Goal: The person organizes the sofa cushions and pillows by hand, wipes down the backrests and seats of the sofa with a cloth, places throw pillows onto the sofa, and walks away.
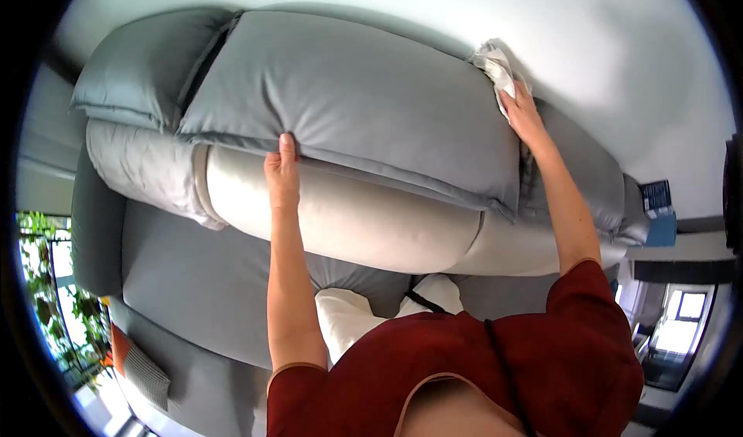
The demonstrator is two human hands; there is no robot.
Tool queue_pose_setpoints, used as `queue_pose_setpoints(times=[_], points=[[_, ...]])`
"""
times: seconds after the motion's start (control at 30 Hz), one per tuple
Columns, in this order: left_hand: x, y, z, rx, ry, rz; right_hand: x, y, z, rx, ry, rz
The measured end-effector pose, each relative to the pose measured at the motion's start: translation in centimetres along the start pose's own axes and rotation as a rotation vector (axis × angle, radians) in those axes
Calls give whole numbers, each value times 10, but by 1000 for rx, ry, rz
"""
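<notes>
A large grey back cushion [364, 96] lies along the top of the sofa's back. My left hand [283, 174] pinches its lower edge, thumb on top and fingers folded beneath, and the fabric creases there. A crumpled white cloth [495, 64] is bunched in my right hand [523, 116], at the cushion's upper right corner beside the wall. The fingers of that hand are partly hidden by the cloth. Below the cushion runs a light beige padded roll [348, 212].
Another grey cushion [151, 65] adjoins on the left, and a further grey cushion [576, 158] on the right. The white wall [619, 73] rises behind the sofa. Under me is the grey seat [193, 274]. A striped pillow [145, 371] and green plants [46, 282] are at lower left.
</notes>
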State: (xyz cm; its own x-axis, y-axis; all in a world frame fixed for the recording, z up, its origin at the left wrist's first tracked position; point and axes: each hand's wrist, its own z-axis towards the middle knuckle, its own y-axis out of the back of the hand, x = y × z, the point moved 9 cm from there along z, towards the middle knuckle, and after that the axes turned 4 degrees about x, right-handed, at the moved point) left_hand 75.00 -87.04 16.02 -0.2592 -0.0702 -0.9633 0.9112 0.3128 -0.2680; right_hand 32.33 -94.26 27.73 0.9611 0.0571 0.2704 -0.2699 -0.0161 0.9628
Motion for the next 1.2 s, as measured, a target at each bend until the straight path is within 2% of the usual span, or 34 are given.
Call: queue_pose_setpoints(times=[0.07, 0.1, 0.13, 0.17, 0.2, 0.23, 0.3, 0.33, 0.43, 0.5, 0.57, 0.6, 0.63, 0.67, 0.7, 0.77, 0.8, 0.83, 0.87, 0.9, 0.93, 1.0, 1.13, 1.2], points=[[1, 0, -1, 58, 40, 35, -40, -1, -23, -361, -36, 185], [0, -1, -1, 52, 43, 31, -4, 4, -33, -263, -21, 362], [-3, -3, -1, 55, 39, 30, -5, -6, -26, -295, -18, 174], [-7, -3, -3, 33, 24, 52, 45, 10, -28, -244, -14, 197], [-11, -3, -3, 12, 8, 72, 77, 13, -18, -389, 248, 180], [-10, -4, 0, 21, 2, 72, 113, 2, 0, -154, 159, 384], [-2, -1, -1, 24, 28, 48, 222, -23, 9, -377, 493, -113], [-2, -2, -2, 37, 31, 54, 275, -33, 11, -416, 604, -24], [-1, 0, 0, 76, -25, 43, 396, -73, 17, -396, 654, -57], [5, 5, 7, 72, -51, 27, 415, -83, 17, -420, 692, -58], [11, 7, 5, 117, 19, 105, 405, -76, 3, -439, 742, -78], [13, 10, 4, 134, 50, 142, 381, -62, -5, -418, 739, -42], [-9, -3, -1, 152, -7, 99, 352, -43, -12, -397, 682, -50], [-12, -4, -1, 140, -7, 100, 316, -26, -22, -466, 666, -62], [-11, -2, -1, 113, 4, 117, 276, -7, -32, -452, 622, -44], [-11, -3, -3, 76, 2, 110, 191, 15, -55, -428, 471, -194], [-7, 0, 0, 65, 5, 118, 142, 12, -69, -410, 310, -309], [-4, 1, 1, 66, -6, 108, 106, 16, -85, -413, 268, -365], [-3, 1, 0, 67, -18, 99, 62, 15, -98, -421, 89, -186], [-5, 1, -1, 37, -34, 96, 3, -2, -104, -388, 8, 126], [-4, -1, -1, 49, -30, 91, -37, -25, -114, -167, -338, 711], [4, 7, 0, -61, 33, 35, -44, -8, -145, -528, -371, 1598], [6, 13, 5, 4, -14, 51, -24, 33, -168, -720, -131, 2000], [2, 11, 1, -50, -31, 125, -17, 43, -177, -804, -134, 2042]])
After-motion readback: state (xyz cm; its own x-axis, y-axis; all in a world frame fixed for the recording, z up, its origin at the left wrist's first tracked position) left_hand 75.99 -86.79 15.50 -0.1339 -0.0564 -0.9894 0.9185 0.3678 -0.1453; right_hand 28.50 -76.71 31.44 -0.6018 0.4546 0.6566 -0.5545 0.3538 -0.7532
